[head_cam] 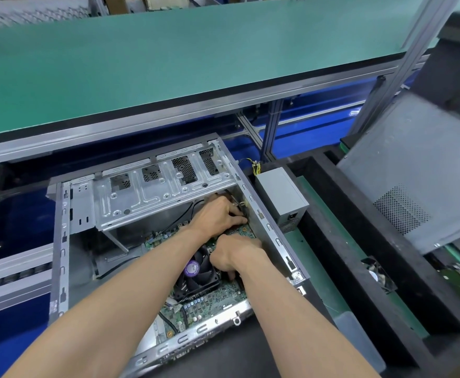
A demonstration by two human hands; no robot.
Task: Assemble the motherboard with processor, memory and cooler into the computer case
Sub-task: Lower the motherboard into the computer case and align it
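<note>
**Two hands deep inside the computer box**

An open grey metal computer case point(152, 208) lies flat on the work bench. Inside it sits the green motherboard point(209, 298), down near the bottom right part of the case. On the board is a black square cooler fan with a purple sticker point(196, 268).

The left hand point(218, 214) reaches to the far right corner of the case, under the silver drive cage point(147, 186). Its fingers are curled, and it seems to pinch something small by the case wall, but the view is too poor to tell what. The right hand point(231, 255) is just beside the fan, over the board. Its fingers bend down onto the board's right edge; I cannot tell if it holds anything.

A thin black cable point(185, 214) runs behind the left hand. A grey power supply box point(280, 197) stands just outside the case on the right. A grey metal side panel point(403, 175) leans further right.
</note>
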